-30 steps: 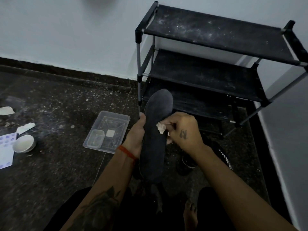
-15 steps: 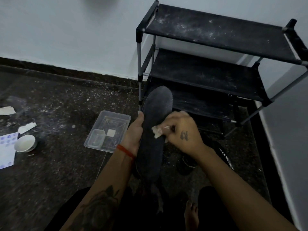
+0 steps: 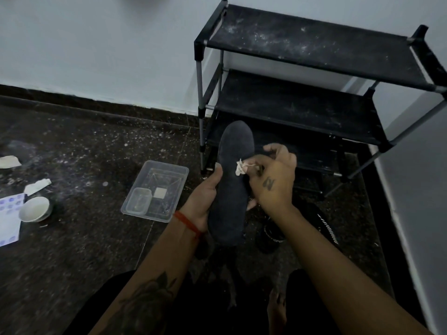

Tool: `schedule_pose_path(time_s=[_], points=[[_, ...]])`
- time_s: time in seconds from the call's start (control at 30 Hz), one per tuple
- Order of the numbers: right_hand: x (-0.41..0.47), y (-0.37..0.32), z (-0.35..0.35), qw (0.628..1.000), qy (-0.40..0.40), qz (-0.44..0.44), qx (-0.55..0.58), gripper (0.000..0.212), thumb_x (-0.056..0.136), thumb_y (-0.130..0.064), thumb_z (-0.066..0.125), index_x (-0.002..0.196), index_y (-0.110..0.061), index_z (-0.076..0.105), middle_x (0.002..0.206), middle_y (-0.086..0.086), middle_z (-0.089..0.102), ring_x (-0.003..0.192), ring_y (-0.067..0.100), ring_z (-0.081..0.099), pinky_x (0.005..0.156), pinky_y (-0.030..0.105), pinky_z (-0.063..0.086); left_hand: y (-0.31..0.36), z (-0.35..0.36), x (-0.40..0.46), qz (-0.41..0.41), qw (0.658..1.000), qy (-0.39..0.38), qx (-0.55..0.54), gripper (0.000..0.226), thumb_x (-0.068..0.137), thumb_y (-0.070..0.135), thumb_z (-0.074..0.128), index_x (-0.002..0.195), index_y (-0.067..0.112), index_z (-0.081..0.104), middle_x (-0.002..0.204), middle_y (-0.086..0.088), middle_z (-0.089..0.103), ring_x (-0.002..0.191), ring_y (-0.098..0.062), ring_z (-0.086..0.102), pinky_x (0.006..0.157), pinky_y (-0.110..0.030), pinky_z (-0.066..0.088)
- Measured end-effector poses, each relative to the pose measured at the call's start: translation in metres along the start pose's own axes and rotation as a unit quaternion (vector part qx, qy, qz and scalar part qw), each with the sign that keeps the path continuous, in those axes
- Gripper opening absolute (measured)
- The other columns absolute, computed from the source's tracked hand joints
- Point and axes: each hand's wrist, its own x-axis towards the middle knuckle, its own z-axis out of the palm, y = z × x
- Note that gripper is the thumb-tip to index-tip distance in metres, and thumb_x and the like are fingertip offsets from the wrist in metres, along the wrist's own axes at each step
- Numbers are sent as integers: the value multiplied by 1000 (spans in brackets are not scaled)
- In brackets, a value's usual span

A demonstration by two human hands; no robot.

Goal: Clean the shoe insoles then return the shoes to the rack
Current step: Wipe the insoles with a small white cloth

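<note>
1. Ceramic-looking white bowl [image 3: 35,209] is sitting far left on the speckled floor, with paper scraps [image 3: 36,187] just beyond it; none of that is shifting between glances.
2. Clear plastic tray [image 3: 154,189] is lying to the right of the bowl, just left of the person's arm, holding a smaller tub [image 3: 139,200]; it is staying put too.
3. Left hand [image 3: 203,199] is still gripping the dark insole [image 3: 232,182] along its left edge, thumb on top, holding it up toe-forward in front of the rack [image 3: 302,97].
4. Right hand [image 3: 273,180] is pinching a small white wad [image 3: 240,168] and has been dragging it from the insole's right edge in toward the middle over the last second, so the wiping stroke is crossing the surface.
5. I judge the cleaning to be mid-way: this insole is still being worked.
6. Black shoe [image 3: 290,226] is waiting on the floor below the right wrist, and all 3 rack shelves are standing without shoes, so the return step is still ahead.
</note>
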Motion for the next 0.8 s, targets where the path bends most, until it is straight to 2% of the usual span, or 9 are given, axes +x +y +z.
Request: schedule_pose_path(time_s=[0.07,0.13,0.2,0.37,0.43,0.53,0.6,0.7,0.8], points=[[-5,-3,7,997,0,-69,19,9,78,-9,68,78,-17,73,95,0,60,93,16,51,77,21,38,1,-3,1,5,1000,9,15,54,98,50,25,100,11,62,80,-7,74,70,-17,71,66,-29,58],[-12,-8,13,988,-40,-131,73,10,76,-5,68,77,-13,74,82,2,68,79,12,59,74,25,47,3,-8,3,18,999,25,15,56,98,51,25,101,10,62,82,-8,73,74,-17,71,75,-29,56],[-15,-12,11,974,-96,-177,101,10,74,-3,70,78,-11,74,80,1,68,75,5,58,73,17,48,5,-13,5,21,999,34,-4,57,98,51,25,101,8,62,83,-11,73,76,-19,70,80,-32,52],[-4,-4,-10,955,-208,-197,81,17,73,-1,71,78,-16,76,79,-4,67,74,8,60,67,11,46,6,-12,4,0,1000,8,-21,65,98,52,22,98,5,66,81,-14,73,67,-22,72,59,-32,60],[-4,0,-8,969,-163,-176,58,17,75,0,69,82,-15,75,81,-4,66,76,10,61,67,13,47,5,-9,4,2,1000,6,-15,61,98,51,21,102,6,61,80,-12,74,67,-22,72,58,-33,60],[-8,1,2,985,-38,-171,-1,18,73,3,66,84,-10,73,81,7,68,76,23,63,71,28,52,5,-10,4,14,1000,11,-3,57,99,50,24,100,8,62,80,-9,74,68,-18,72,67,-30,59],[-12,-4,7,985,-20,-171,9,20,71,5,66,85,-8,72,80,10,67,75,24,63,70,28,52,6,-11,4,20,1000,21,-1,55,99,49,25,99,9,62,79,-7,73,69,-16,71,72,-28,57],[-21,-13,8,973,-94,-200,71,19,73,1,69,86,-11,73,83,5,67,77,8,59,71,17,49,7,-14,3,25,999,40,11,54,99,48,25,95,8,61,70,-8,72,62,-16,70,61,-24,57],[-18,-15,1,948,-192,-213,139,18,71,3,71,80,-12,75,81,2,68,76,5,59,69,10,47,11,-16,2,30,998,57,22,55,99,49,28,101,7,63,77,-11,73,68,-19,71,64,-27,59]])
